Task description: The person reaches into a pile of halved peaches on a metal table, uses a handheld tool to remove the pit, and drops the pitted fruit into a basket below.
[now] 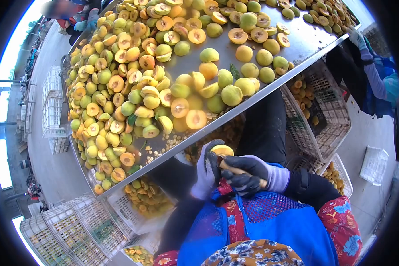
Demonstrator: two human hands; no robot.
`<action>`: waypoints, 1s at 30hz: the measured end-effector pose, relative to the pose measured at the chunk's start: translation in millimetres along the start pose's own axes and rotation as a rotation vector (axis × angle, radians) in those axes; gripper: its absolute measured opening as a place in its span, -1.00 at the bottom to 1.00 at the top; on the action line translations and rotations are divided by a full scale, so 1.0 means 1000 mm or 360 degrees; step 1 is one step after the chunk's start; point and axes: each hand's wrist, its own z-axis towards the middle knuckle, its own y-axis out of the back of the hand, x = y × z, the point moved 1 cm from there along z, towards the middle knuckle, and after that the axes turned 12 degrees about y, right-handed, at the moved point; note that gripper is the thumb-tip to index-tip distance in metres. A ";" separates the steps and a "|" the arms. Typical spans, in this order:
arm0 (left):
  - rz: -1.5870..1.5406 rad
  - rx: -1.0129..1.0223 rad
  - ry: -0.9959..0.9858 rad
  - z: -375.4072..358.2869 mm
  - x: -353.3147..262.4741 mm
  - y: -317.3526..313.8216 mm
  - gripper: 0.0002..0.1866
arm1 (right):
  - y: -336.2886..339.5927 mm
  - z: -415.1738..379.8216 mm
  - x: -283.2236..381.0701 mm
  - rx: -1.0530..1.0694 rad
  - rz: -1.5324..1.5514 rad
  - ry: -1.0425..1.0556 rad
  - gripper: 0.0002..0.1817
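Note:
My left hand (pixel 208 167), in a grey and black glove, is closed around a yellow apricot (pixel 222 150) whose cut face shows above the fingers. Close against it, my right hand (pixel 248 174), gloved the same way, grips a wooden-handled tool (pixel 232 166). The far end of that tool is hidden between the hands and the fruit. Both hands are in front of my chest, just below the near edge of the metal table (pixel 252 94). Many apricots (pixel 139 95), whole and halved, lie on the table, with small pale pits (pixel 175 141) near its edge.
Under the table's edge stand crates of apricots (pixel 148 197). A tilted crate (pixel 326 117) is at my right, and stacked white crates (pixel 71 232) are at lower left. Co-workers' gloved hands show at the right (pixel 358 39) and the upper left (pixel 92 18).

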 end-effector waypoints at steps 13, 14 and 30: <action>-0.0816 -0.0561 0.0555 -0.015 -0.004 0.035 -0.47 | 0.002 0.001 0.004 -0.0467 -0.0968 0.0583 -0.57; -0.0896 -0.0547 0.0548 -0.019 0.003 0.046 -0.46 | 0.001 0.004 0.005 -0.0514 -0.1043 0.0585 -0.57; 0.1914 -0.1263 0.0245 0.019 -0.035 0.159 -0.41 | 0.005 0.017 0.017 -0.0542 -0.2087 0.0705 -0.78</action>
